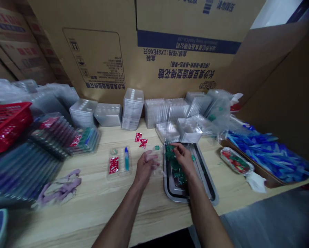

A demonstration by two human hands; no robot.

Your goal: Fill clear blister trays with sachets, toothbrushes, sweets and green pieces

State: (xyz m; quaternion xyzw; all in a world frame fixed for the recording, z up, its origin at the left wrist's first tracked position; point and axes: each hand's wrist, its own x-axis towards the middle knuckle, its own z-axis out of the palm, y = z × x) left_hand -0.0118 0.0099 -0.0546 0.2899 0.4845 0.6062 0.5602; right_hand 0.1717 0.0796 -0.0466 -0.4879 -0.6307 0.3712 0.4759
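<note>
Nearest, at L, a purple-and-white glove (63,186) is lying crumpled on the table (92,213). A bit farther, the L hand (146,163) is resting half open, fingers bent over a clear plastic tray (158,168); can't tell if it's gripping it. The R hand (184,156) is bending over the metal tray (171,197), thumb & fingers drawn close together by the green pcs (179,177); can't tell if it's holding one. Plenty of green pcs are still waiting there, so that part is prob. far from used up. One green pc (157,147) is sitting at the clear tray's far end; no red or blue is showing in that tray, so it's prob. only just begun. Just L, a compartment tray (123,173) is holding a red packet (114,165), a blue pc (126,159) & a small greenish pc, so it's looking further along. Two red packets (140,140) are lying loose beyond. Far L, stacked filled trays (20,168) are looking done; far R, a carton is brimming w/ blue pcs (268,151). At back, stacks of clear trays (132,108) are standing, apparently unfilled, before a big cardboard carton (149,74), so lots is prob. remaining.
</note>
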